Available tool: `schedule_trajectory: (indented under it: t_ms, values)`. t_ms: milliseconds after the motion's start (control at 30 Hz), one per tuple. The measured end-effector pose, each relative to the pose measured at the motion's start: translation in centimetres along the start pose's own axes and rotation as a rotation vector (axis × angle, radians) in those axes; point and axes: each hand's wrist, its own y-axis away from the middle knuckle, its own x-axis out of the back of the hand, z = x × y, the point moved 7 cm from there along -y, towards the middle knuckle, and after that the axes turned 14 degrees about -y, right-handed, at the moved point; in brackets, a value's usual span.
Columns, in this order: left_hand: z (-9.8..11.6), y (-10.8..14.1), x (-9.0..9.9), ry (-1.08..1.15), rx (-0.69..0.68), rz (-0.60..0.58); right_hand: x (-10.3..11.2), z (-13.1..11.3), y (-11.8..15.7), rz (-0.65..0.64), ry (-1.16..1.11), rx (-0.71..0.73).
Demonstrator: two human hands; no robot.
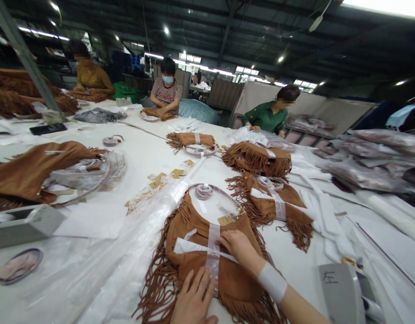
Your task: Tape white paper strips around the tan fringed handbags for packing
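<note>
White tabletop point(145, 145) bears a brown fringed suede bag point(232, 281), clear plastic band point(213, 238) already across. Left hand point(194, 297) lies flat, right hand point(239, 245) curls apart; its grip and remaining work: unclear.

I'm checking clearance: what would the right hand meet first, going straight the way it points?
Probably the clear band on the brown bag; the right hand looks right beside it, perhaps touching; depth is unclear.

A dark, metal-beamed ceiling point(261, 33) carries small white lamps point(166, 30) and, upper right, a bright white panel point(390, 6). Pale rectangular windows point(190, 58) line the back, behind grey partitions point(224, 93). A grey metal post point(27, 60) slants over the broad white table point(145, 150).
</note>
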Motion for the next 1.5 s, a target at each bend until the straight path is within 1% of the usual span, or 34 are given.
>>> schedule_trajectory:
  t_ms: [33, 100, 167, 233, 267, 333, 400, 500, 567, 633, 667, 733, 800, 867, 933, 967, 1033, 1133, 1233, 1367, 1500]
  values:
    - [0.0, -0.1, -0.1, -0.01, -0.008, 0.003, -0.4, -0.3, 1.1, 0.048, 0.009, -0.011]
    - [0.0, -0.2, -0.2, -0.031, -0.019, 0.019, -2.0, -1.2, 3.1, 0.118, 0.027, 0.013]
    - [0.0, -0.2, -0.2, -0.052, -0.028, 0.05, -4.3, -2.4, 4.6, 0.19, 0.08, 0.113]
    - [-0.1, 0.0, -0.2, -0.072, -0.041, 0.102, -6.3, -3.0, 5.4, 0.25, 0.164, 0.167]
    - [0.0, 0.1, -0.1, -0.079, -0.056, 0.135, -7.0, -3.0, 5.6, 0.268, 0.201, 0.169]
    - [0.0, 0.5, 0.5, -0.069, -0.07, 0.214, -7.7, -2.7, 5.8, 0.275, 0.24, 0.159]
    - [-0.4, 0.7, 1.9, -0.003, -0.052, 0.277, -7.8, -2.4, 5.9, 0.253, 0.234, 0.147]
    - [-2.0, -0.3, 5.1, 0.17, 0.041, 0.284, -7.5, -2.3, 6.0, 0.215, 0.183, 0.112]
    - [-3.8, -2.2, 8.0, 0.255, 0.113, 0.293, -7.4, -2.5, 6.0, 0.188, 0.126, 0.086]
    - [-5.8, -4.6, 10.7, 0.298, 0.182, 0.343, -7.2, -2.6, 5.9, 0.158, 0.05, 0.061]
    - [-6.9, -6.0, 11.6, 0.31, 0.217, 0.362, -7.0, -2.6, 6.0, 0.142, 0.007, 0.05]
    - [-8.5, -8.6, 12.5, 0.319, 0.238, 0.343, -6.6, -2.5, 6.3, 0.116, -0.084, 0.038]
    - [-9.4, -10.7, 12.0, 0.294, 0.22, 0.268, -5.9, -2.2, 6.9, 0.136, -0.169, 0.036]
    - [-9.8, -12.0, 11.0, 0.255, 0.198, 0.186, -4.8, -1.6, 7.8, 0.217, -0.217, 0.019]
    - [-9.9, -12.8, 10.1, 0.222, 0.194, 0.127, -3.9, -1.4, 8.7, 0.291, -0.212, 0.009]
    - [-9.9, -13.1, 9.6, 0.208, 0.197, 0.106, -3.7, -1.5, 9.0, 0.302, -0.191, 0.019]
    - [-9.9, -13.8, 9.0, 0.171, 0.205, 0.063, -3.7, -2.4, 9.4, 0.273, -0.13, 0.074]
    - [-9.8, -15.3, 8.3, 0.093, 0.21, -0.015, -4.7, -3.7, 9.8, 0.21, -0.035, 0.15]
    - [-9.6, -17.2, 7.5, 0.006, 0.203, -0.093, -6.3, -4.0, 10.0, 0.183, 0.027, 0.183]
    - [-9.2, -19.4, 5.9, -0.091, 0.167, -0.19, -8.1, -3.0, 10.4, 0.215, 0.052, 0.231]
    - [-8.9, -20.4, 4.1, -0.133, 0.125, -0.257, -9.0, -1.8, 10.5, 0.233, 0.058, 0.25]
